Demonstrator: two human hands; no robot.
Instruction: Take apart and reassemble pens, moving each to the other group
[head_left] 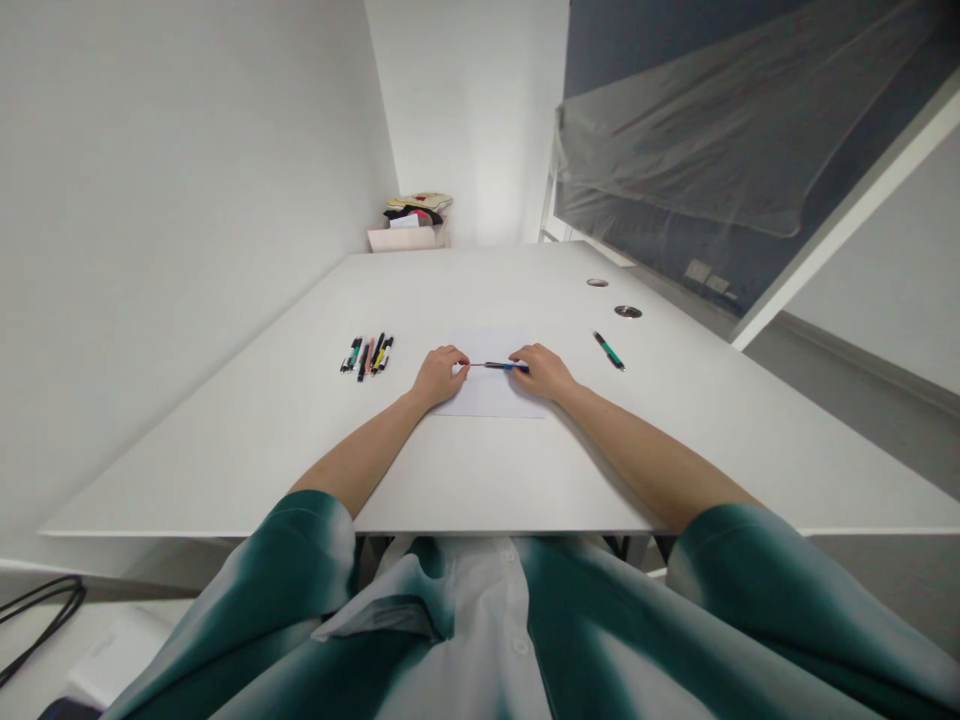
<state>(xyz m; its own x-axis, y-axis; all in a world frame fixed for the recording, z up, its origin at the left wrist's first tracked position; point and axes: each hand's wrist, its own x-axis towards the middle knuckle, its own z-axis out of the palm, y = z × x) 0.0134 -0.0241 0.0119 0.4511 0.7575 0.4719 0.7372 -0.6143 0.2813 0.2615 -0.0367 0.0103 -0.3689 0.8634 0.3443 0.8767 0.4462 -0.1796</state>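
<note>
Over a white sheet of paper, my left hand pinches the end of a thin, dark pen refill. Its other end meets the tip of a blue and black pen barrel, in line with it; whether it reaches inside is too small to tell. My right hand is closed on the barrel's right end. Both hands rest low at the paper's two sides.
On the white table, several pens lie grouped at the left. One green pen lies at the right, near two round metal table inserts. A filled box stands at the far end, and a white wall borders the left.
</note>
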